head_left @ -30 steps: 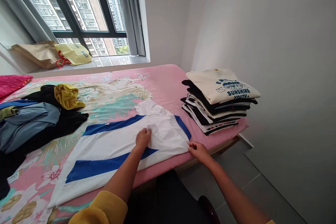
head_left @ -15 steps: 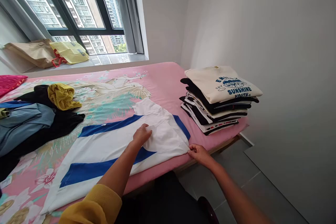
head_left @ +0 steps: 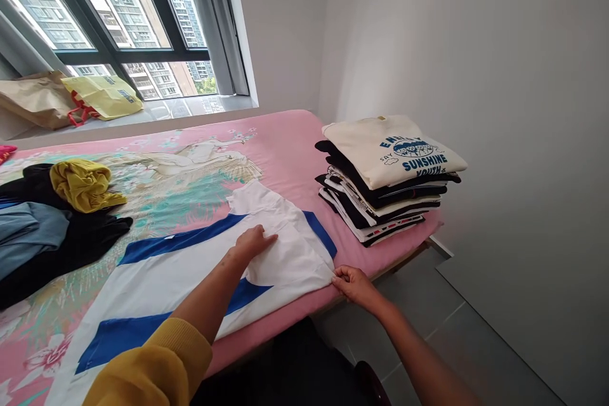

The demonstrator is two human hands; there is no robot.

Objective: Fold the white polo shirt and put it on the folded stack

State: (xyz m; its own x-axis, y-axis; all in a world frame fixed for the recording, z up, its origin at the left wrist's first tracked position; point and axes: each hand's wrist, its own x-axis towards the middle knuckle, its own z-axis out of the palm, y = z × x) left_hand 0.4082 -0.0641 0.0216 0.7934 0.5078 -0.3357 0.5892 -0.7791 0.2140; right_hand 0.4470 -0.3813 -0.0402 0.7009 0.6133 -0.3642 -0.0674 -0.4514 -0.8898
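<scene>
A white shirt with blue stripes [head_left: 190, 269] lies spread flat on the pink flowered bed sheet [head_left: 285, 146]. My left hand [head_left: 253, 242] rests flat on the shirt's white part near its right end, fingers together and pressing the cloth. My right hand [head_left: 351, 282] pinches the shirt's near right corner at the bed's edge. A yellow sleeve covers my left forearm at the bottom of the view.
A stack of folded T-shirts [head_left: 387, 174], a cream one with blue print on top, sits at the bed's right end. A heap of unfolded dark, grey-blue and yellow clothes [head_left: 52, 216] lies at the left. Bags [head_left: 71, 98] sit on the windowsill. Grey floor lies to the right.
My left hand has slid slightly right across the shirt, smoothing it. My right hand keeps its pinch on the corner. The view has shifted so everything sits further left.
</scene>
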